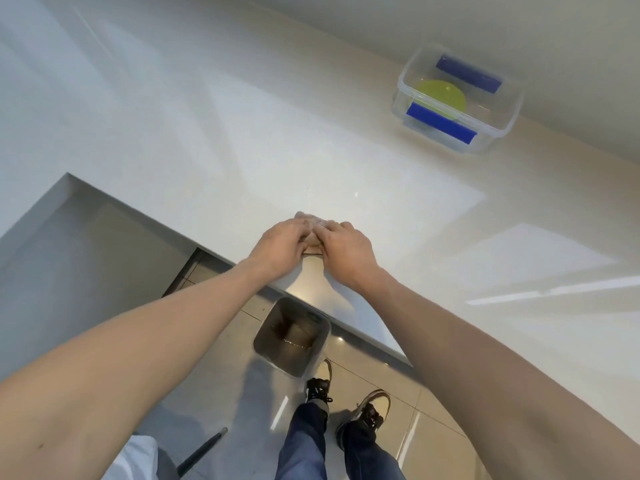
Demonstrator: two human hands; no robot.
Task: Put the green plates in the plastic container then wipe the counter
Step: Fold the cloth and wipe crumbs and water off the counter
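- While both hands work at the near edge of the counter (242, 140), the plastic container (457, 98) sits far off at the back right, close to the wall.
- Container: clear, rectangular, rounded corners, no lid on; two blue latches (440, 123) on its long sides.
- Green plates (441, 95): lime-green, round, lying flat on the container's floor; how many are stacked there cannot be told.
- Cloth (313, 223): small, pale tan-pink, bunched up, lying on the counter just inside the edge; mostly hidden under the fingers.
- Left hand (282, 242): palm down, fingers curled over the cloth's left side, gripping it.
- Right hand (343, 247): palm down, fingers curled over the cloth's right side, gripping it; the two hands nearly touch.
- Container and plates lie well apart from both hands, ahead and to the right.
- Counter: pale, glossy, with window reflections.
- Below the edge: a metal bin (292, 336) on the tiled floor (398, 379), just ahead of the person's shoes (372, 408).
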